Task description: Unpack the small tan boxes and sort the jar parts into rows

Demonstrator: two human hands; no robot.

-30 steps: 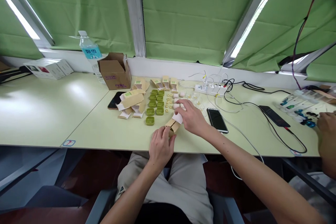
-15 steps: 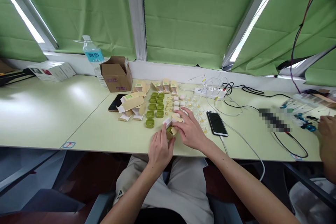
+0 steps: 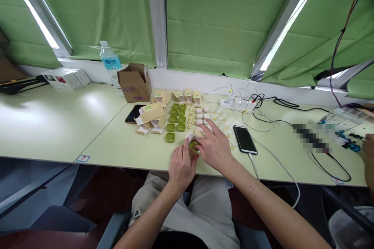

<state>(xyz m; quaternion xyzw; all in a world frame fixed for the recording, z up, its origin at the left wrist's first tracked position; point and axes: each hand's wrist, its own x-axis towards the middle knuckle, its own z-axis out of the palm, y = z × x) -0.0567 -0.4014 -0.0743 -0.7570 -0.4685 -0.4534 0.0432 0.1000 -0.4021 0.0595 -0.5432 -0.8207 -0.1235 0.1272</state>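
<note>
A small open cardboard box (image 3: 192, 151) with raised white-lined flaps is near the table's front edge, between my hands. My left hand (image 3: 182, 163) grips its left side with thumb and fingers. My right hand (image 3: 217, 146) is at the right side, fingers bent over the opening and the flap. Inside the box, something green shows; the fingers partly hide it. Green square cups (image 3: 170, 137) stand in two columns beyond my left hand. Past my right hand are tiny yellow pieces (image 3: 190, 116), small white cylinders (image 3: 199, 116) and clear plastic pieces (image 3: 224, 123).
Opened small cartons (image 3: 152, 114) lie piled at left over a dark phone (image 3: 134, 113). A brown box (image 3: 134, 83) and water bottle (image 3: 110, 60) stand behind. At right are a cabled phone (image 3: 244, 139), a power strip (image 3: 237, 104) and another person's hand (image 3: 368, 146).
The view has shifted slightly, so everything sits a little further right. At the box, a cream flap that lay across the opening has moved aside, and more green shows inside. Both hands remain there.
</note>
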